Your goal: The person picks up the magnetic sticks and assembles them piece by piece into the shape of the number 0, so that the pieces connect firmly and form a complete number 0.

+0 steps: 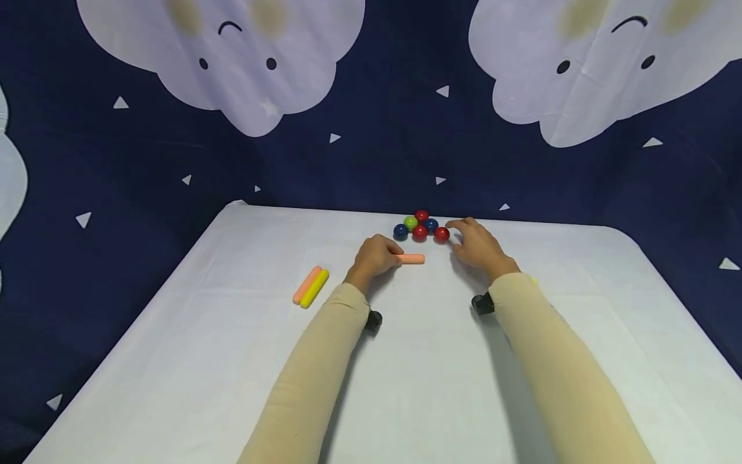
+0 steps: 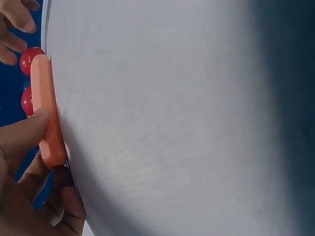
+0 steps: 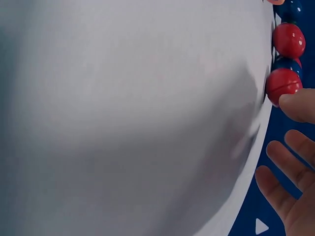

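My left hand point(image 1: 375, 258) pinches one end of a stubby orange stick point(image 1: 413, 259), which lies sideways just in front of a cluster of balls. In the left wrist view the thumb presses along the orange stick point(image 2: 45, 98). Beside the cluster's right end is my right hand point(image 1: 476, 243), fingers spread and loosely bent, holding nothing. Its nearest ball is a red one point(image 1: 442, 235); in the right wrist view a fingertip overlaps that red ball point(image 3: 284, 81), and I cannot tell if they touch. The cluster also has a green ball point(image 1: 411, 223) and dark blue balls point(image 1: 400, 232).
Left of my left hand, an orange stick point(image 1: 306, 285) and a yellow stick point(image 1: 315, 289) lie side by side. A small yellow bit point(image 1: 534, 281) shows behind the right sleeve. The white table point(image 1: 232, 361) ends at a dark blue cloud-patterned cloth point(image 1: 394, 154).
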